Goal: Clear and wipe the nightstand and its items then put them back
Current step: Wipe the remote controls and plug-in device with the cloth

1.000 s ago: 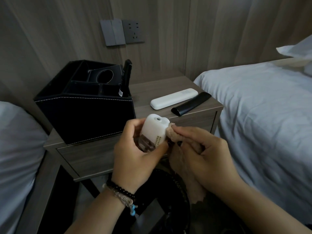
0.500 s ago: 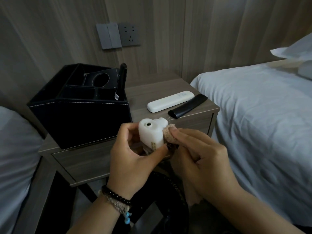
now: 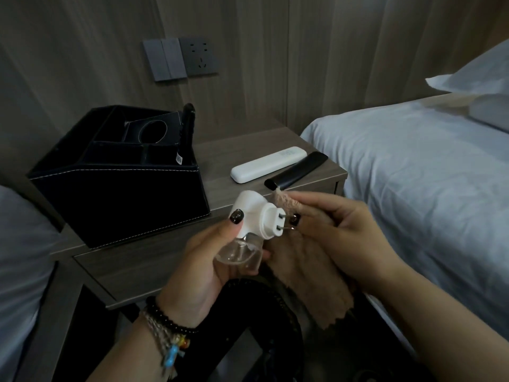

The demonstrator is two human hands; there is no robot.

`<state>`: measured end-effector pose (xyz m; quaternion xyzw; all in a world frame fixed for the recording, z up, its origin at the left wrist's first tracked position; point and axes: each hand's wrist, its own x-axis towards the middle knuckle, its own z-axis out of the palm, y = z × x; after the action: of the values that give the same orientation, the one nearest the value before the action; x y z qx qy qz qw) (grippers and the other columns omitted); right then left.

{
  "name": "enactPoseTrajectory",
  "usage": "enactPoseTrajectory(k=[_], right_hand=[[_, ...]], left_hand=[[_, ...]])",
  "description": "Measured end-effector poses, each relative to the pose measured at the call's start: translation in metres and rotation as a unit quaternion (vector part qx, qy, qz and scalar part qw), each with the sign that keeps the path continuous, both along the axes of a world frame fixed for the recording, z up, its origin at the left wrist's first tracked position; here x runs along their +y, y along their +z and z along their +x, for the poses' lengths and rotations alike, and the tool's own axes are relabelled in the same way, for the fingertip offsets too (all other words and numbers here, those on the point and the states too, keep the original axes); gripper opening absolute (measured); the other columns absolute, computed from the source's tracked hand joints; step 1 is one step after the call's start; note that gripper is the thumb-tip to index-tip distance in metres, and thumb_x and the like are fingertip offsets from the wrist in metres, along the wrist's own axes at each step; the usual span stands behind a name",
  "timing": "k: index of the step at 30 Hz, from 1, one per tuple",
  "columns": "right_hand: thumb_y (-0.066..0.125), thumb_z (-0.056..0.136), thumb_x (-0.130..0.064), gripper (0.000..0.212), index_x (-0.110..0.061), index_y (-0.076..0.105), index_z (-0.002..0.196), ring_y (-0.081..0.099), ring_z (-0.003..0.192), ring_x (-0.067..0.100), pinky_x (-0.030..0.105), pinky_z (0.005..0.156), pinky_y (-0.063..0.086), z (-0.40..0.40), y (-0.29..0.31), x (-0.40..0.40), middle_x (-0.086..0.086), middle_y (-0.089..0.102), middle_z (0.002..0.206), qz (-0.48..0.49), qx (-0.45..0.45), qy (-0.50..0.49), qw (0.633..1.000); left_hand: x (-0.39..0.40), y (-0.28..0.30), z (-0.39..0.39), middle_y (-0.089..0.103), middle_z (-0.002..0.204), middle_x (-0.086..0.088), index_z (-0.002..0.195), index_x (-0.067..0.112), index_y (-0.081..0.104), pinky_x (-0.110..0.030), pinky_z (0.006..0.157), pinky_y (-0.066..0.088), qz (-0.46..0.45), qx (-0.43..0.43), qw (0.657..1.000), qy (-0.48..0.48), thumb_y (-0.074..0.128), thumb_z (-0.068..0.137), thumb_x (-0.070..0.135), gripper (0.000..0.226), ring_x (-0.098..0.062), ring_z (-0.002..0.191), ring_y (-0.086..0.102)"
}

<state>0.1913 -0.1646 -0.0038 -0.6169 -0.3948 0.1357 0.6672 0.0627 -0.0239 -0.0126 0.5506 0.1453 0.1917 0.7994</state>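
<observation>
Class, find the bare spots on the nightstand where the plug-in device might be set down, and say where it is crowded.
Bare wood shows on the nightstand behind the white remote, toward the wall, and in a strip between the black organizer box and that remote. The right front corner is crowded: the white remote and black remote lie side by side. The box fills the left half.

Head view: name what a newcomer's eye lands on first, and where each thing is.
In the middle foreground, the left hand grips a white plug-in device with a clear bottle under it, its two prongs pointing right toward the tan cloth pinched in the right hand. Behind them on the nightstand, a big black organizer box stands at the left, and a white remote and a black remote lie side by side at the right.
</observation>
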Motion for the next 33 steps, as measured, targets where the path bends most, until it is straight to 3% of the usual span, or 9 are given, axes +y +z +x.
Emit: enactPoseTrajectory(k=[3,6,8,14,19,22,27,31,33], right_hand=[[0.059,0.083,0.018,0.044,-0.017,0.072,0.106,0.068,0.101,0.004,0.016,0.087,0.051,0.003,0.002,-0.004,-0.011,0.074,0.105,-0.014,-0.045,0.012,0.999],[0.061,0.084,0.014,0.042,-0.02,0.072,0.107,0.069,0.101,0.007,0.018,0.086,0.053,0.001,-0.002,-0.003,-0.009,0.074,0.105,-0.034,-0.05,0.017,0.998],[0.061,0.086,0.011,0.041,-0.021,0.072,0.108,0.069,0.101,0.009,0.02,0.086,0.054,0.002,-0.003,-0.004,-0.007,0.075,0.104,-0.054,-0.027,0.026,0.998],[0.052,0.089,0.01,0.034,-0.012,0.073,0.105,0.072,0.086,0.021,0.026,0.071,0.058,0.005,-0.008,-0.006,0.013,0.075,0.099,-0.087,0.237,0.11,0.961],[0.052,0.08,0.012,0.036,-0.009,0.076,0.097,0.071,0.075,0.025,0.03,0.065,0.059,-0.002,-0.024,0.004,0.02,0.072,0.094,-0.038,0.387,0.132,0.912],[0.06,0.071,0.003,0.041,-0.004,0.071,0.109,0.07,0.082,0.029,0.033,0.072,0.059,-0.003,-0.028,0.005,0.023,0.07,0.103,-0.043,0.414,0.155,0.896],[0.056,0.086,0.006,0.032,-0.005,0.071,0.111,0.068,0.096,0.032,0.037,0.081,0.056,0.0,-0.022,-0.007,0.024,0.069,0.109,-0.116,0.373,0.187,0.901],[0.057,0.09,0.001,0.028,-0.018,0.076,0.098,0.072,0.089,0.017,0.028,0.076,0.056,-0.014,-0.018,-0.007,0.007,0.076,0.093,-0.124,0.203,0.078,0.968],[0.058,0.088,0.004,0.035,-0.025,0.077,0.095,0.07,0.087,0.003,0.017,0.074,0.054,-0.027,-0.02,-0.002,-0.006,0.077,0.088,-0.13,0.089,0.034,0.987]], left_hand=[[0.001,0.001,-0.001,0.07,0.071,-0.011,0.075,0.018,0.08,-0.022,0.042,0.049,-0.006,0.018,1.0,0.013,0.081,0.052,0.049,0.039,-0.02,0.056,0.067],[0.002,-0.001,-0.002,0.07,0.071,-0.011,0.076,0.016,0.079,-0.023,0.045,0.051,0.02,0.012,0.999,0.032,0.087,0.034,0.06,0.062,-0.019,0.058,0.068],[0.003,-0.001,-0.003,0.072,0.077,-0.009,0.082,0.017,0.079,-0.023,0.055,0.054,0.08,-0.012,0.996,0.046,0.086,0.038,0.064,0.065,-0.019,0.067,0.068],[0.007,-0.002,-0.005,0.071,0.114,0.0,0.115,0.025,0.069,-0.019,0.073,0.055,0.199,-0.036,0.979,0.022,0.087,0.052,0.052,0.071,-0.015,0.104,0.068],[0.011,-0.011,-0.001,0.069,0.119,0.004,0.116,0.03,0.066,-0.031,0.085,0.056,0.239,-0.03,0.969,0.045,0.087,0.052,0.05,0.071,-0.018,0.111,0.065],[0.009,-0.012,0.0,0.07,0.115,0.008,0.117,0.028,0.063,-0.024,0.078,0.055,0.248,-0.027,0.966,0.062,0.082,0.056,0.037,0.064,-0.013,0.106,0.066],[0.008,-0.019,0.003,0.065,0.113,0.014,0.114,0.037,0.056,-0.022,0.078,0.054,0.373,0.043,0.91,0.177,0.082,0.07,0.014,0.055,-0.001,0.101,0.063],[-0.001,-0.026,0.013,0.07,0.107,0.004,0.111,0.027,0.059,-0.021,0.073,0.053,0.17,0.017,0.972,0.163,0.078,0.062,0.023,0.053,-0.005,0.094,0.068],[-0.007,-0.027,0.014,0.073,0.103,-0.002,0.109,0.023,0.059,-0.024,0.073,0.054,0.129,0.005,0.98,0.151,0.077,0.058,0.026,0.054,-0.01,0.091,0.07]])
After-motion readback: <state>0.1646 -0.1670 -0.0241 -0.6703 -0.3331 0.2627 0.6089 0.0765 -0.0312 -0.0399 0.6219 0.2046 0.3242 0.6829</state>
